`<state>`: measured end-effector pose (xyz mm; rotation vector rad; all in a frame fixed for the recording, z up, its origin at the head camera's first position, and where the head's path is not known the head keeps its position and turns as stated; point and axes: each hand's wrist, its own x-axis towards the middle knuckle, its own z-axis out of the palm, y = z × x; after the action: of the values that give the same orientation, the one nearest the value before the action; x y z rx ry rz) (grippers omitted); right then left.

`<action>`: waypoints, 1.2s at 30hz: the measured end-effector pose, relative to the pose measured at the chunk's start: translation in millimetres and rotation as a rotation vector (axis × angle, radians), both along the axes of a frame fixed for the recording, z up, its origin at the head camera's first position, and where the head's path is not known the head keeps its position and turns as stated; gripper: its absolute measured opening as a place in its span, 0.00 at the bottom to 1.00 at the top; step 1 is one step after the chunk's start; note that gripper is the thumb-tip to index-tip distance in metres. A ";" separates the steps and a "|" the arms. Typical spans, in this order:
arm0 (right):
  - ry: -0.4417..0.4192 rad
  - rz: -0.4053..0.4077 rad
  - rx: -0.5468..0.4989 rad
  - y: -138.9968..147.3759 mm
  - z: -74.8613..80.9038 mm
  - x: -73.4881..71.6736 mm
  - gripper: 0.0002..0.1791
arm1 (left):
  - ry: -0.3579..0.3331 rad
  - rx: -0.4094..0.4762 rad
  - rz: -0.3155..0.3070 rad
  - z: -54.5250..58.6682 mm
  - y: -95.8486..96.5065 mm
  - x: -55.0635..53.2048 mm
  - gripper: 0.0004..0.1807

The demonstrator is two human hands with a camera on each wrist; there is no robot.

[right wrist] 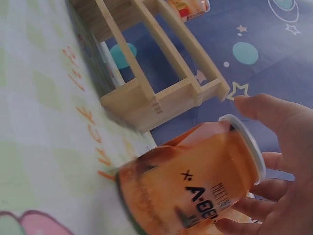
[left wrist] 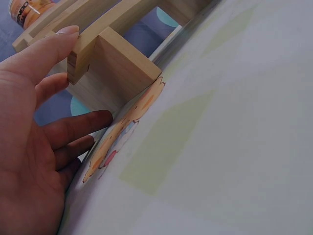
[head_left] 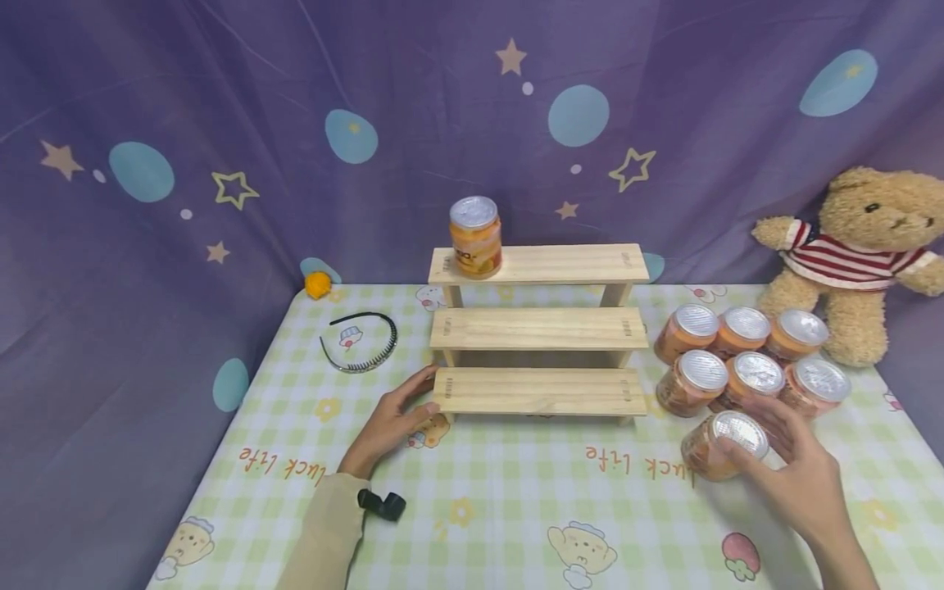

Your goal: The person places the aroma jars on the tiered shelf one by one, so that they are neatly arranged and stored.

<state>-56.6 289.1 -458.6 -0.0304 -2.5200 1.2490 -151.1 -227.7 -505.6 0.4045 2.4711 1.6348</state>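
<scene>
My left hand (head_left: 394,418) is at the left end of the three-step wooden shelf (head_left: 542,389), its thumb and index fingertips right at the lowest board's end and the other fingers stretched out below. On the top step, at the left, stands a fruit can (head_left: 477,246) with a silver lid. My right hand (head_left: 800,471) is around the nearest orange can (head_left: 711,455), which sits in front of a cluster. In the right wrist view, the thumb (right wrist: 264,107) is apart from this can's pale rim, and the fingers are on its far side.
Several more orange cans (head_left: 760,373) stand in two rows right of the shelf. Behind them a teddy bear (head_left: 855,262) leans on the purple curtain (head_left: 442,98). A black headband (head_left: 383,356) and a small yellow object (head_left: 318,284) lie on the left of the checked tablecloth (head_left: 509,483).
</scene>
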 end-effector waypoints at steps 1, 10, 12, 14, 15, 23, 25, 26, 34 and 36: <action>-0.015 -0.004 0.005 0.3 -1.5 1.0 0.41 | 0.002 -0.001 0.000 -0.1 0.0 -0.1 0.33; -0.010 -0.031 -0.011 -2.3 -12.6 7.2 0.42 | -0.001 0.007 -0.004 -0.8 -0.1 -0.1 0.34; -0.018 -0.044 -0.014 -3.1 -14.5 8.0 0.43 | -0.001 0.006 -0.003 -1.5 -0.4 -0.4 0.34; -0.028 -0.054 -0.015 -3.4 -17.1 8.5 0.44 | -0.003 0.006 -0.001 -1.4 -0.5 -0.3 0.34; -0.035 -0.060 -0.015 -3.4 -18.6 8.6 0.44 | -0.004 0.004 0.001 -1.4 -0.7 -0.4 0.34; -0.075 -0.123 -0.054 -5.0 -27.4 6.7 0.44 | -0.031 -0.012 0.009 0.5 -0.8 0.6 0.34; -0.075 -0.154 -0.091 -7.1 -29.3 6.1 0.44 | -0.034 -0.014 0.011 0.9 -0.8 1.0 0.34; -0.073 -0.169 -0.111 -8.0 -30.2 5.8 0.44 | -0.033 -0.016 0.010 0.9 -0.7 0.9 0.33; 0.017 -0.213 -0.243 -11.8 -35.8 3.8 0.43 | -0.006 0.003 0.000 0.3 -0.7 0.9 0.33; 0.037 -0.214 -0.265 -11.9 -35.9 3.3 0.42 | -0.001 0.007 -0.005 -0.4 -0.8 0.6 0.33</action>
<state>-53.3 277.2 -494.5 -0.3257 -2.2345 1.4663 -150.5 -228.5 -506.0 0.4103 2.4618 1.6420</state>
